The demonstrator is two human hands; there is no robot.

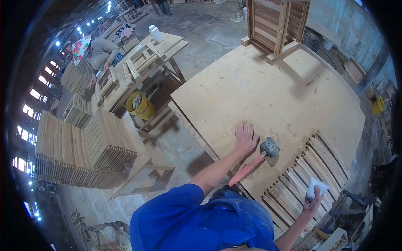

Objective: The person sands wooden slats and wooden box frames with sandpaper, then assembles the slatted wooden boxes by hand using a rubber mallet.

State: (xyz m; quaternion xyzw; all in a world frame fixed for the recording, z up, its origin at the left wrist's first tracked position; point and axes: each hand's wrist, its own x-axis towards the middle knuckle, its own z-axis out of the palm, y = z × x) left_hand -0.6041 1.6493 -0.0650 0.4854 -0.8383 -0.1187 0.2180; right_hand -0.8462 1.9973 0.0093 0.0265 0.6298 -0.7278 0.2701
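Observation:
My left hand [246, 138] rests flat on the wooden tabletop [234, 92], fingers spread and nothing in them. Just right of it lies a mallet [270, 147] with a dark, worn head and a reddish handle pointing toward my body. My right hand [313, 200] is wrapped round a white plastic pouch [318, 186], held above a row of wooden slats [316, 161]. The slats lie side by side along the table's right part, with small dark pegs or knobs at their far ends. What the pouch contains is hidden.
A slatted wooden frame [278, 27] stands at the table's far end. On the left are stacked slatted panels [79, 146], a yellow bucket [140, 105] and a second workbench [173, 44] bearing a white bottle [155, 33]. A co-worker [98, 52] bends over that bench.

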